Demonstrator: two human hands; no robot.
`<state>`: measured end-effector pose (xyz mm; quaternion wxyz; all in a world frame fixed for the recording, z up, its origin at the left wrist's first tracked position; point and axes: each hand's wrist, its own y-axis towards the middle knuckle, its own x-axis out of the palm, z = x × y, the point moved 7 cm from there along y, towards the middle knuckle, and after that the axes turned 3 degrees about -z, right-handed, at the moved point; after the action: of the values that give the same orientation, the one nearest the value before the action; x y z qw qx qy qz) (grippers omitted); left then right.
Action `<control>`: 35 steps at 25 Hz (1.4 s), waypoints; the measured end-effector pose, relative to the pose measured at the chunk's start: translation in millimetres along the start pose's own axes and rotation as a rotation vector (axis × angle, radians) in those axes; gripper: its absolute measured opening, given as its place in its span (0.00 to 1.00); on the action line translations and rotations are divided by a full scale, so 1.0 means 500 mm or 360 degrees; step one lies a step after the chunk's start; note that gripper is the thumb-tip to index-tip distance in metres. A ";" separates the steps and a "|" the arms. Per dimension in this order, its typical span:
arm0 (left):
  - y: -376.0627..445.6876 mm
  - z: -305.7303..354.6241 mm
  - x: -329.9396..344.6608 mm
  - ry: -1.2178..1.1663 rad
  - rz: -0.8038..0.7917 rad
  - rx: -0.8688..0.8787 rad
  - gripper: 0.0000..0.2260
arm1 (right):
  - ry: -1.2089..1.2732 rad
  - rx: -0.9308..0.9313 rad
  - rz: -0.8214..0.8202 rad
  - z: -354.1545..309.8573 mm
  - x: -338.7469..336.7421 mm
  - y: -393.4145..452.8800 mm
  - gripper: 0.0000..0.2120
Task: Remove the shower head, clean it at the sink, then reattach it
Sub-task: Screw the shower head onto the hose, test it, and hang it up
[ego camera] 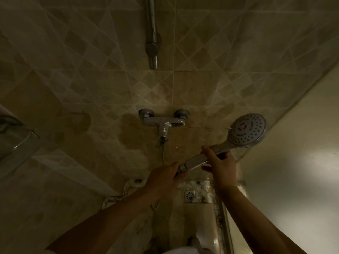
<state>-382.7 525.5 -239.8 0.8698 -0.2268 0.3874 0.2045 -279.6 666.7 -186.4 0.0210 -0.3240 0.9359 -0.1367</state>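
Dim shower stall, tiled wall (91,74) ahead. Shower head (245,130) is held in the air in front of the wall, right of the tap (163,123), spray face toward the camera, handle slanting down-left. Right hand (221,162) grips the handle around its middle, fingers curled over it. Left hand (165,176) grips the bottom end of the handle at the connector, fingers wrapped round it. A thin hose (163,153) hangs from the tap spout down toward the left hand. Metal rail (152,33) is fixed to the wall above the tap. Floor drain (189,195) sits on the patterned floor below the hands. Glass panel edge (224,217) runs along the right side.
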 end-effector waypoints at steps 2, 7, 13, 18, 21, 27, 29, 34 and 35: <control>0.003 0.004 -0.012 -0.0079 -0.0038 -0.0009 0.19 | 0.0104 0.0019 -0.0224 -0.003 0.009 0.001 0.14; -0.006 0.011 0.000 -0.0858 -0.0278 -0.0029 0.09 | 0.0178 -0.0002 -0.0358 -0.015 0.008 0.002 0.15; -0.009 0.028 -0.006 -0.0873 -0.0256 0.0144 0.05 | -0.0089 -0.0052 -0.0190 -0.010 -0.013 0.004 0.17; -0.006 0.026 -0.004 -0.0792 -0.0190 0.0165 0.08 | -0.0090 -0.0002 -0.0332 -0.008 -0.012 0.004 0.12; -0.005 0.013 -0.006 -0.0812 -0.0179 0.0112 0.09 | 0.0245 0.0091 -0.0630 -0.018 -0.012 0.010 0.13; -0.007 0.029 -0.021 -0.0782 -0.0129 0.0168 0.04 | -0.0078 -0.0065 -0.0393 -0.031 -0.031 0.022 0.14; -0.006 0.027 -0.022 -0.0740 -0.0110 0.0178 0.04 | -0.0187 -0.0081 -0.0260 -0.030 -0.033 0.021 0.14; -0.001 0.011 -0.012 -0.0732 -0.0146 0.0129 0.07 | -0.0012 0.0078 -0.0464 -0.009 -0.017 0.026 0.19; 0.000 0.008 -0.009 -0.0740 -0.0156 0.0119 0.07 | 0.0127 0.0125 -0.0598 -0.009 -0.013 0.025 0.22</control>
<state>-383.1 527.0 -234.1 0.9524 -0.1596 0.1726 0.1943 -282.7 681.1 -186.0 -0.0293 -0.4863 0.8530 -0.1872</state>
